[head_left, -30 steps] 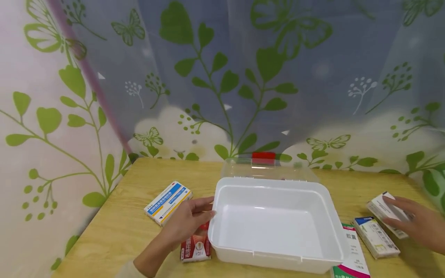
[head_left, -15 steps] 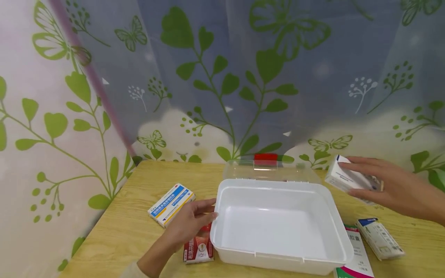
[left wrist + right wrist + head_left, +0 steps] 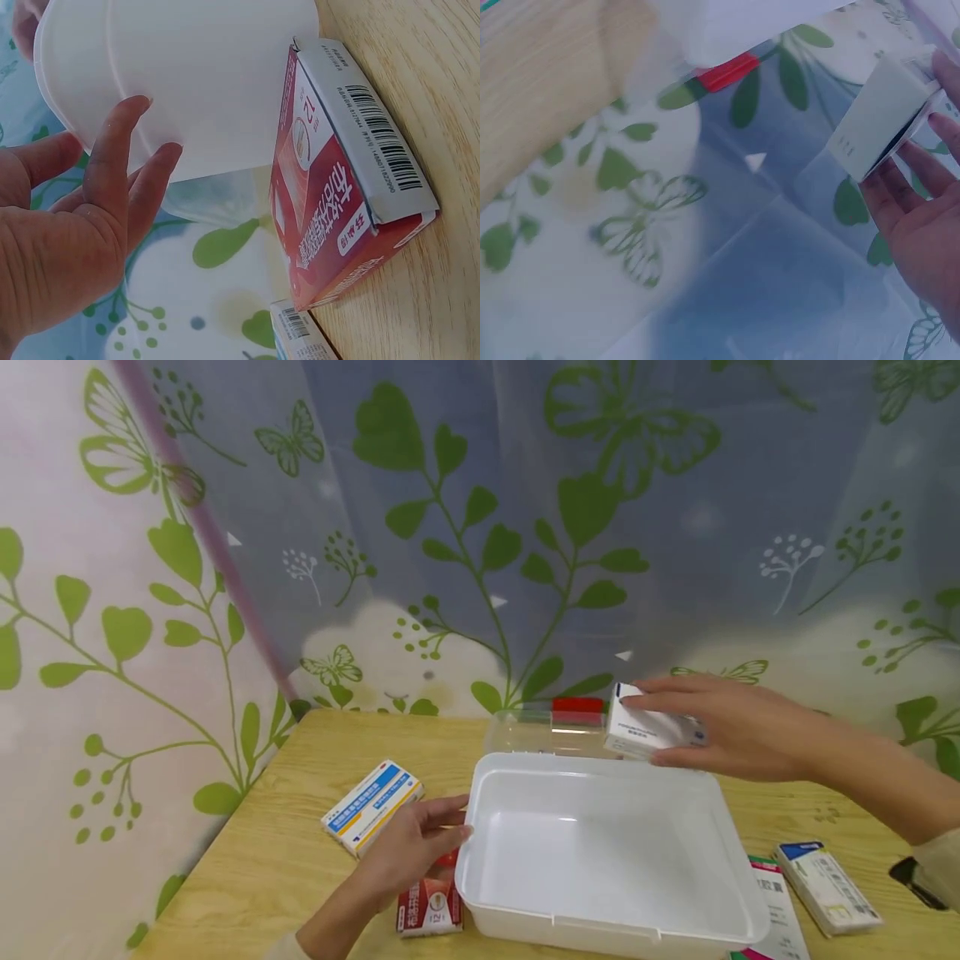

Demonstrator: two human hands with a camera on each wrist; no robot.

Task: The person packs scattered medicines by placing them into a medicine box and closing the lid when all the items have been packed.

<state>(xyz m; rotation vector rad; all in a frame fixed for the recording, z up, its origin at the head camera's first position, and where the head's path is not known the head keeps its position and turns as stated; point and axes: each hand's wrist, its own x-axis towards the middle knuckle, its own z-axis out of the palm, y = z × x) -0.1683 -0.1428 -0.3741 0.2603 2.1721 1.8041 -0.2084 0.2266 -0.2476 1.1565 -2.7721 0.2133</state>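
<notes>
In the head view my right hand (image 3: 712, 727) grips a white medicine box (image 3: 637, 731) between thumb and fingers, above the back rim of a white plastic storage bin (image 3: 600, 935). The right wrist view shows the same medicine box (image 3: 885, 112) tilted in the fingers. My left hand (image 3: 408, 847) touches the bin's left side. In the left wrist view, fairly straight fingers (image 3: 112, 157) rest against its outer wall, with the thumb at the rim. A red medicine box (image 3: 431, 910) lies below the left hand. The bin's inside shows no contents.
A transparent lid (image 3: 517, 731) with a red latch (image 3: 577, 704) lies behind the bin. A blue-and-white medicine box (image 3: 375, 806) is at the left. Right of the bin are a green-and-pink-edged box (image 3: 776, 910) and a white-and-blue box (image 3: 828, 889). A patterned curtain (image 3: 450, 568) hangs behind.
My right hand has picked up the white medicine box from the table's right side and carried it left to above the bin's back rim. The left hand stays at the bin.
</notes>
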